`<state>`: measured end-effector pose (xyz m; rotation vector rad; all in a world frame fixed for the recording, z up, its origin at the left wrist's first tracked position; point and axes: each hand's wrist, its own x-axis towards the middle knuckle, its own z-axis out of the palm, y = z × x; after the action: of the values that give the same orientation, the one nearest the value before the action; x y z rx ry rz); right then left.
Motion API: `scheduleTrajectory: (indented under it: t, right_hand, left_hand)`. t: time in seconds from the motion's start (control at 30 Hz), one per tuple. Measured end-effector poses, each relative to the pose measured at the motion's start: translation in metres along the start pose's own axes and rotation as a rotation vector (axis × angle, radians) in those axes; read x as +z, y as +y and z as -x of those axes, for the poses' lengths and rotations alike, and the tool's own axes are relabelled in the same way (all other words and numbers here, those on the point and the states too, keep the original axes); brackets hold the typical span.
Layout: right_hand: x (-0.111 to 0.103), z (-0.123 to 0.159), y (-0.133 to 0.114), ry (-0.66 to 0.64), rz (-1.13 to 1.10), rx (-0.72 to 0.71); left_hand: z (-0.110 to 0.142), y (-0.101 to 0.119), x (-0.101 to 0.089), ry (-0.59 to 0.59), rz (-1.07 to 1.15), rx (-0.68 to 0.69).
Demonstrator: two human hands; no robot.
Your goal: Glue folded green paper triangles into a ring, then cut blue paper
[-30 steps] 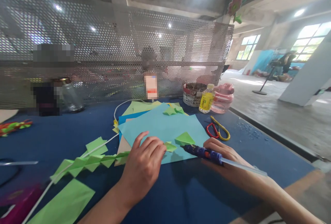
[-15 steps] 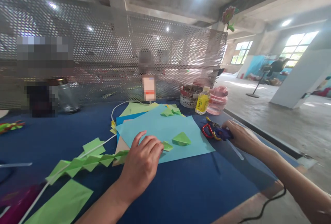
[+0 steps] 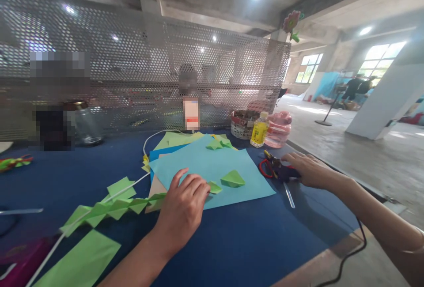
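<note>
My left hand is closed on the end of a green folded paper strip; its fingertips press near a small green tip on the light blue paper sheet. The zigzag strip trails off to the left. A folded green paper piece lies just right of that hand. Over at the right edge of the sheet, my right hand is closed on a dark blue hot glue gun; its grip is partly hidden. A clear glue stick sticks out of it. Red-handled scissors lie against the gun.
Green paper squares and a magenta object are at the lower left. A white cable crosses the strip. At the back stand a phone, a basket, a yellow-labelled bottle and a pink jug.
The glue gun has turned in my right hand, so its glue stick now points more toward me. My right hand has shifted slightly; the left stays in place.
</note>
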<state>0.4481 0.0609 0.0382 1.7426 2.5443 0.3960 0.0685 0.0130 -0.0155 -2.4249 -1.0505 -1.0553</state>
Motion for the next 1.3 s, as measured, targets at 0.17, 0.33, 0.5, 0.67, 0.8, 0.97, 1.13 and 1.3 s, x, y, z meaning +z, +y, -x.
scheduleTrajectory:
  t: [0.17, 0.33, 0.5, 0.67, 0.8, 0.97, 1.13, 1.3]
  right_hand:
    - [0.002, 0.003, 0.005, 0.035, 0.004, 0.047]
    - [0.021, 0.018, 0.031, 0.117, 0.005, 0.135]
    - [0.029, 0.039, 0.061, 0.174, -0.039, 0.188]
    - [0.023, 0.053, 0.081, 0.033, -0.306, 0.214]
    - [-0.006, 0.045, 0.042, 0.069, -0.229, 0.275]
    - [-0.038, 0.008, -0.064, 0.055, -0.449, 0.019]
    - [-0.025, -0.03, -0.122, -0.049, -0.506, -0.04]
    - [-0.009, -0.056, -0.137, -0.032, -0.512, -0.067]
  left_hand:
    - [0.0, 0.001, -0.001, -0.006, 0.002, -0.014]
    - [0.001, 0.0, -0.001, -0.017, 0.016, -0.013]
    - [0.001, -0.001, 0.0, -0.027, 0.018, -0.019]
    - [0.001, -0.002, 0.0, -0.036, 0.016, -0.02]
    - [0.002, -0.002, 0.001, -0.058, 0.004, -0.02]
    - [0.003, -0.002, 0.002, -0.085, -0.021, -0.029]
    - [0.003, -0.003, 0.002, -0.112, 0.012, -0.038]
    - [0.004, -0.005, 0.002, -0.147, 0.034, -0.061]
